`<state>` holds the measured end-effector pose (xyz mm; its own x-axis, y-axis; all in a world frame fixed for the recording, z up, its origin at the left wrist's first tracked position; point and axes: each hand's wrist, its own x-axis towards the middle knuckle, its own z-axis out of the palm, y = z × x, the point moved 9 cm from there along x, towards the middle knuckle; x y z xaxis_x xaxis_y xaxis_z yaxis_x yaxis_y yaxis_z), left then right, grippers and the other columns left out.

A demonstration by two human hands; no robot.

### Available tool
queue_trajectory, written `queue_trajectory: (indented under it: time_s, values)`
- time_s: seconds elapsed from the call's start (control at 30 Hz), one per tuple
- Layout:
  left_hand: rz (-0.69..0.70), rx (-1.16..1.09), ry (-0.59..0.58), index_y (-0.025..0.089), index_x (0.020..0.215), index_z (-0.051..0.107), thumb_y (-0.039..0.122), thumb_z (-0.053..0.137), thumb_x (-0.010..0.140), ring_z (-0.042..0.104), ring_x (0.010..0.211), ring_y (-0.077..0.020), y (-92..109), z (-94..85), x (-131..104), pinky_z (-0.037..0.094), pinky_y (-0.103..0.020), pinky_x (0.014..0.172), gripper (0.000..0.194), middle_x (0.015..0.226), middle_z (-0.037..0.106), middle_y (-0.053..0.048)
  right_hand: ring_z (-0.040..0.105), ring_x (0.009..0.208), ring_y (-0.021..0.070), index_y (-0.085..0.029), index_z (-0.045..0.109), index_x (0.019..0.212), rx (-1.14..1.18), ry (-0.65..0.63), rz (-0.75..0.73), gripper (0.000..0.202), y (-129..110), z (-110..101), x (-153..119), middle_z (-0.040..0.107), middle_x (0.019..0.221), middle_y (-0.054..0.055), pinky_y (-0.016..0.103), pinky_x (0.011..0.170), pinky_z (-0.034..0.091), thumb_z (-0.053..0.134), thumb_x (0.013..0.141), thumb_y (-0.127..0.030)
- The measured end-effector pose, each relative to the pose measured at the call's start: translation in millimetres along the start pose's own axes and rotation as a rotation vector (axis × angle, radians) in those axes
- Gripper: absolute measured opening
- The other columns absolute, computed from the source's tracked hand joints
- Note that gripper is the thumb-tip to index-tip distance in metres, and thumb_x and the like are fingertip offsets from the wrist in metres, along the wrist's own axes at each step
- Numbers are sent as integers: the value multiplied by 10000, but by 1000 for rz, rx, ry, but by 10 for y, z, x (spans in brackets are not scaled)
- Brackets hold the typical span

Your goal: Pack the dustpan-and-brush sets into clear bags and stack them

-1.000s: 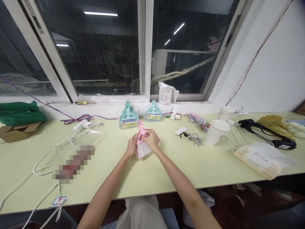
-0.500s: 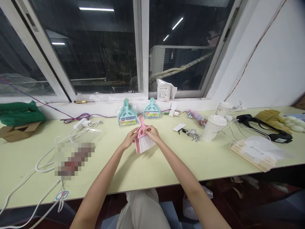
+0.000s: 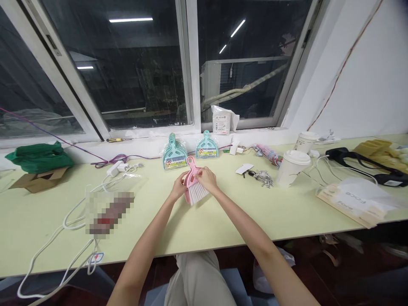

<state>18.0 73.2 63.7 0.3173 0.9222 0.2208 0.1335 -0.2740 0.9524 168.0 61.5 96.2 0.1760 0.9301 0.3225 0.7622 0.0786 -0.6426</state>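
A small pink brush (image 3: 198,194) with white bristles lies against a pink dustpan (image 3: 187,196), the two nested together above the table. My left hand (image 3: 179,185) is closed on the dustpan's left edge. From the other side, my right hand (image 3: 207,178) grips the brush near the base of its handle, its fingers bent over the pink plastic. Most of the dustpan is hidden behind the brush. Just beyond my hands stand a stack of teal brush-and-dustpan sets (image 3: 174,154) in clear wrap and a single wrapped teal set (image 3: 206,145).
White cables (image 3: 66,221) and a blurred-out item (image 3: 111,212) lie left on the table (image 3: 236,221). Keys (image 3: 264,178), a paper cup (image 3: 291,168), a paper bag (image 3: 353,199) and a black headset (image 3: 366,170) are on the right. Windows rise behind.
The camera view has turned slightly left, so the scene sits farther right. Both hands keep hold of the pink set, with only a slight shift in its angle.
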Motion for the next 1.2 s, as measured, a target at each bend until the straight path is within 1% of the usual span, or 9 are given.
queue_trajectory:
  time_s: [0.17, 0.3, 0.4, 0.5, 0.63, 0.83, 0.97, 1.1, 1.2]
  values:
    - [101, 266, 363, 179, 1262, 592, 212, 615, 699, 567, 635, -131, 78, -91, -125, 435, -223, 622, 565, 814, 697, -26, 609, 924, 166, -228, 649, 959, -135, 89, -45, 181, -218, -118, -163, 614, 1033, 30, 263, 776, 419, 594, 869, -376]
    - [-8, 422, 587, 186, 1313, 543, 167, 554, 728, 602, 685, -159, 81, -471, -156, 446, -241, 661, 585, 799, 676, -31, 605, 973, 179, -234, 633, 1028, -227, 128, -116, 272, -316, -230, -294, 616, 1080, 57, 274, 803, 422, 459, 943, -425]
    - [-169, 431, 492, 158, 1295, 532, 190, 633, 674, 635, 788, -202, -107, -821, -76, 475, -259, 671, 630, 911, 688, -68, 628, 965, 195, -227, 664, 1012, -344, 9, -110, 302, -127, -237, -180, 635, 1099, 80, 285, 800, 429, 470, 930, -443]
    - [-302, 460, 396, 144, 1308, 482, 231, 692, 648, 640, 912, -251, -316, -1157, -99, 499, -282, 672, 698, 1083, 665, -124, 647, 980, 238, -185, 701, 962, -479, -203, 48, 295, 355, -179, 53, 674, 1049, 119, 305, 782, 441, 553, 875, -424]
    - [-454, 483, 284, 151, 1346, 403, 300, 635, 756, 663, 864, -251, -579, -1362, -242, 512, -305, 646, 651, 1184, 622, -181, 643, 1037, 262, -147, 689, 1036, -568, -311, 169, 316, 845, -90, 211, 683, 1068, 156, 312, 781, 453, 597, 833, -371]
    - [-473, 1131, 278, 76, 1175, 543, 463, 353, 925, 605, 1062, -355, -546, -1467, -345, 460, -430, 858, 498, 1094, 631, -250, 633, 1067, 266, -117, 651, 1126, -622, -317, 127, 376, 966, 166, 104, 653, 1134, 190, 307, 801, 461, 610, 820, -333]
    - [-482, 1307, 268, 73, 1116, 579, 429, 334, 930, 617, 1042, -346, -522, -1482, -328, 461, -410, 838, 471, 1083, 635, -250, 632, 1058, 268, -116, 654, 1123, -626, -326, 92, 431, 885, 219, 99, 654, 1131, 186, 301, 801, 458, 657, 769, -362]
    - [-441, 1282, 130, 137, 1136, 576, 249, 348, 909, 633, 1026, -292, -565, -1194, -269, 461, -349, 806, 341, 1096, 653, -197, 645, 993, 227, -173, 696, 1012, -533, -339, 11, 348, 651, 234, 152, 683, 1081, 122, 268, 743, 446, 663, 732, -376]
    - [-407, 1208, 51, 154, 1115, 581, 289, 367, 910, 638, 1011, -286, -574, -737, -249, 458, -333, 782, 326, 1090, 666, -174, 643, 962, 200, -225, 711, 923, -493, -361, -90, 242, 379, 311, 142, 705, 1036, 66, 251, 719, 428, 618, 752, -370]
